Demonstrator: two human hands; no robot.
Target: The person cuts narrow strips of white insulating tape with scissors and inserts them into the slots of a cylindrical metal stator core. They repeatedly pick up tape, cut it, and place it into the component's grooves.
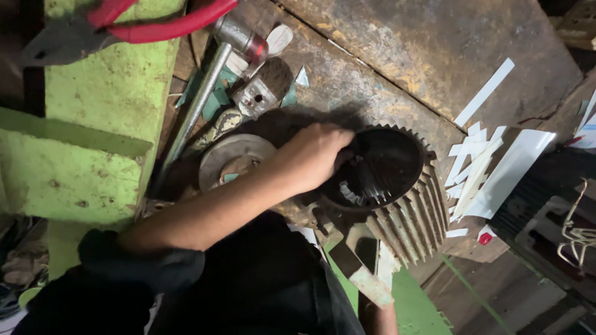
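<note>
Hand at the motor housing

Left hand (pixel 313 155), fingers curled, gripped the rim of the finned housing (pixel 403 198) mid-frame; right hand's grip could not be told.

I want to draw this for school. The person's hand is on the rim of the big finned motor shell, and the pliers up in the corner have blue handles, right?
Nearly. The head view shows the hand on the rim of the finned motor shell, but the pliers in the corner have red handles, not blue.
</note>
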